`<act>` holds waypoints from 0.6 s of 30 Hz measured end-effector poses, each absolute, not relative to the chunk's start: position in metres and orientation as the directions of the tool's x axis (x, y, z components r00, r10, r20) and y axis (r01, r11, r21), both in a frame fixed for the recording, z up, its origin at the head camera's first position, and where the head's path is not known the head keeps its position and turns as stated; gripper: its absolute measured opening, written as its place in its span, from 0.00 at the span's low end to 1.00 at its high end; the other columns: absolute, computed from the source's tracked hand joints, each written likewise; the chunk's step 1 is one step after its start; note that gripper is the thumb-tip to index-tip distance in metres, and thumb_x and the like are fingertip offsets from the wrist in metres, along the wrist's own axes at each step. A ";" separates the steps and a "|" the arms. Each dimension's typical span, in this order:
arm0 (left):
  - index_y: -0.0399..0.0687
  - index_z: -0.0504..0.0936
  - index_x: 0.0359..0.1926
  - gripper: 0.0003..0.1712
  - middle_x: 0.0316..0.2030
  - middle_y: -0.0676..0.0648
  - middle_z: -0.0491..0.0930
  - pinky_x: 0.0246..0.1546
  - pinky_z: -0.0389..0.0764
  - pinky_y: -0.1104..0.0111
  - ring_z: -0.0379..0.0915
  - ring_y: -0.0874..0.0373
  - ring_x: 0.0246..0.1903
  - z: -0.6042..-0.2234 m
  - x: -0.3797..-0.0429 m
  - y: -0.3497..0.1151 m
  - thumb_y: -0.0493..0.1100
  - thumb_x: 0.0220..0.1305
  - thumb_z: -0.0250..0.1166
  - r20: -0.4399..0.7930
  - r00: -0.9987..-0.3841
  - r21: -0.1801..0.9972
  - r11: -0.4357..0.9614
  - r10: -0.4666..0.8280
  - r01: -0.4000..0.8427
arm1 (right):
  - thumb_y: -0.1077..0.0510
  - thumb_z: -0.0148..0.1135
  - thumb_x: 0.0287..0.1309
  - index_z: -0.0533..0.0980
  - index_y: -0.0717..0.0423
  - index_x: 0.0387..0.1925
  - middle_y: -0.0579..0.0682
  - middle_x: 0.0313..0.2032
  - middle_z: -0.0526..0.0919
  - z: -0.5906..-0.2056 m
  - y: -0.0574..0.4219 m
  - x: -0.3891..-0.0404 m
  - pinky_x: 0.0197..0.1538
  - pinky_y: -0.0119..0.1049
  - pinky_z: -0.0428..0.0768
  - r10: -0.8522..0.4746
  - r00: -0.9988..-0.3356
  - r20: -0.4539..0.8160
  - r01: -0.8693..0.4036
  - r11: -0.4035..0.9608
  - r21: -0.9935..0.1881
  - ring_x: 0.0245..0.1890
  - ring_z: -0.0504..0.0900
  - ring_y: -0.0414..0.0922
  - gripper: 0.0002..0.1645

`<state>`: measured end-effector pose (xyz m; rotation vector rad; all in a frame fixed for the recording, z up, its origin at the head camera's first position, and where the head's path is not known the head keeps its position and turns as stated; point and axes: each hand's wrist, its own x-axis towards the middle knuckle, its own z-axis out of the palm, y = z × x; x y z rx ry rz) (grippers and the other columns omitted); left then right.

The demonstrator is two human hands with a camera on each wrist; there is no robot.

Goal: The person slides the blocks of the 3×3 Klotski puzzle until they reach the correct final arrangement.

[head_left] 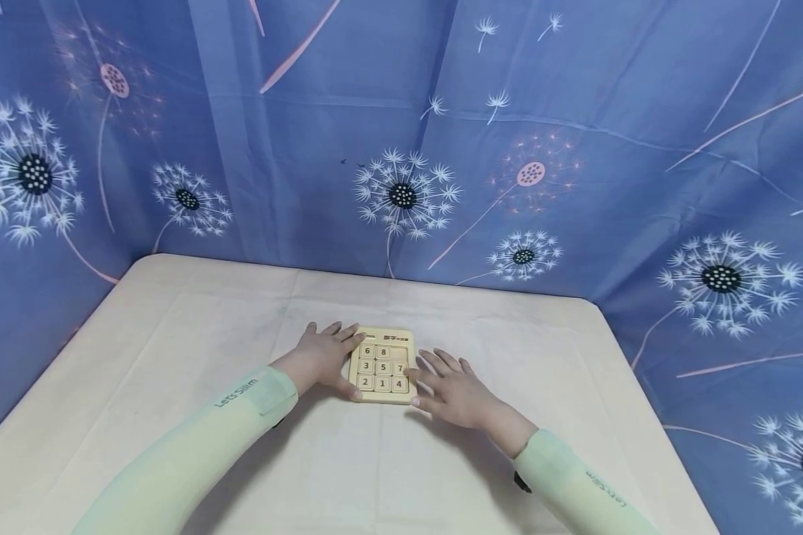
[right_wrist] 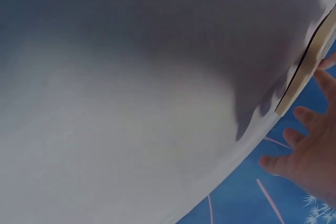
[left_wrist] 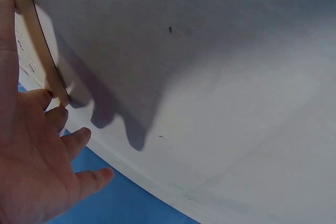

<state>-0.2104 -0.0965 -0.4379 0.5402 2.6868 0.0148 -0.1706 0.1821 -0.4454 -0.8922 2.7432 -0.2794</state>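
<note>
A pale yellow number slide puzzle (head_left: 383, 398) lies flat on the table. Its rows read 6, 8 and a gap; 3, 5, 7; then 2, 1, 4. My left hand (head_left: 323, 359) holds the puzzle's left side, thumb at the near corner and index finger near the far corner, the other fingers spread outward. From the right, one finger of my right hand (head_left: 456, 390) reaches onto the 7 tile (head_left: 399, 368). The right thumb rests by the near right corner, while the remaining fingers stretch out. In the right wrist view, the puzzle's side edge (right_wrist: 307, 72) shows beside the fingertips.
A cream cloth covers the table (head_left: 254, 446), which has rounded far corners. Blue curtains (head_left: 294, 171) with a dandelion print stand around its far and lateral sides. Pale green sleeves (head_left: 194, 438) cover both forearms.
</note>
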 end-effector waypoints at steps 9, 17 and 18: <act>0.56 0.54 0.82 0.69 0.83 0.50 0.47 0.79 0.50 0.34 0.45 0.42 0.82 -0.437 -0.210 -0.096 0.81 0.45 0.70 -0.380 -0.847 0.081 0.925 0.372 0.370 | 0.36 0.51 0.73 0.68 0.42 0.75 0.58 0.80 0.59 -0.448 0.178 -0.170 0.74 0.77 0.57 -0.586 -0.788 -0.186 -0.537 0.804 -0.257 0.80 0.54 0.66 0.34; 0.56 0.54 0.82 0.69 0.83 0.50 0.48 0.79 0.52 0.35 0.46 0.42 0.82 -0.434 -0.208 -0.094 0.80 0.45 0.70 -0.383 -0.848 0.072 0.927 0.367 0.368 | 0.34 0.49 0.73 0.67 0.42 0.75 0.58 0.79 0.59 -0.447 0.176 -0.168 0.75 0.76 0.57 -0.577 -0.794 -0.192 -0.534 0.813 -0.232 0.80 0.54 0.66 0.36; 0.56 0.54 0.82 0.69 0.83 0.50 0.48 0.79 0.52 0.35 0.46 0.42 0.82 -0.433 -0.208 -0.094 0.80 0.45 0.70 -0.382 -0.848 0.071 0.927 0.367 0.369 | 0.33 0.49 0.73 0.67 0.41 0.75 0.57 0.79 0.59 -0.447 0.175 -0.168 0.75 0.75 0.57 -0.575 -0.795 -0.191 -0.534 0.814 -0.230 0.80 0.54 0.66 0.36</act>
